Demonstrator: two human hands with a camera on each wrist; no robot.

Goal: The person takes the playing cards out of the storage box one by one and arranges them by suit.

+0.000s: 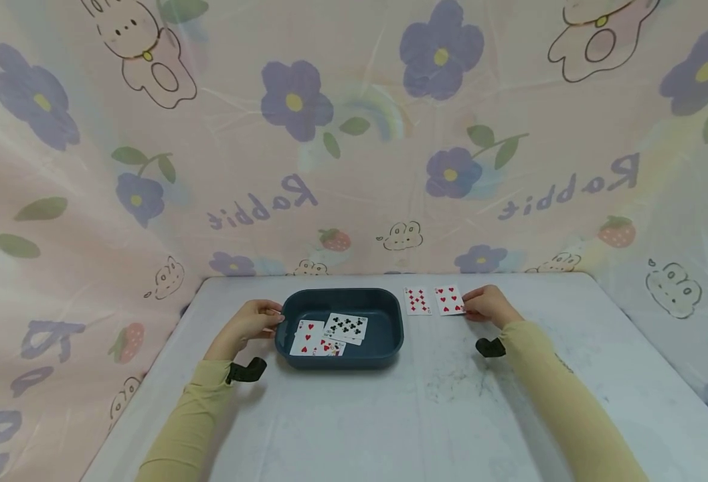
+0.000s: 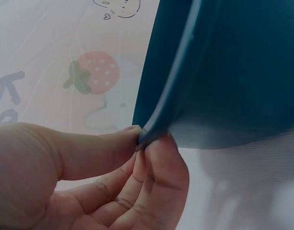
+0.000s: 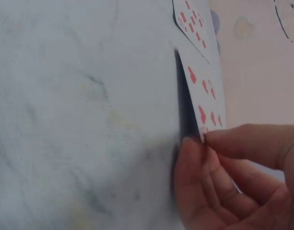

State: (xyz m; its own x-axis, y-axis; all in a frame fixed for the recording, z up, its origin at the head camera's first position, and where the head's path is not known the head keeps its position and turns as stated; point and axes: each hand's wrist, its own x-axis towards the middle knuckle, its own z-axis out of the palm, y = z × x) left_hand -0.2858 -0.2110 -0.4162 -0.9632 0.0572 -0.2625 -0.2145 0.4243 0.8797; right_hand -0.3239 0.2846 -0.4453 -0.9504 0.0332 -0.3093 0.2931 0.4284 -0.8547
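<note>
My left hand (image 1: pixel 256 321) pinches the rim of a dark blue rectangular tray (image 1: pixel 342 362) at its left end. In the left wrist view the thumb lies on one side of the tray's rim (image 2: pixel 173 91), with the index finger on the other. At the right, my right hand (image 1: pixel 490 306) pinches the corner of a six of hearts playing card (image 1: pixel 448 299) between thumb and index finger. The right wrist view shows this hearts card (image 3: pixel 204 98) tilted, its held edge raised off the table. Beside it lies a diamonds card (image 1: pixel 417 301), face up.
Inside the tray, hearts cards (image 1: pixel 308 338) lie at the left and overlapping clubs cards (image 1: pixel 348 327) near the middle. The white marbled table (image 1: pixel 354 428) ends at a patterned curtain (image 1: pixel 354 181) behind. A dark wrist mount (image 1: pixel 248 370) sticks out below the left hand.
</note>
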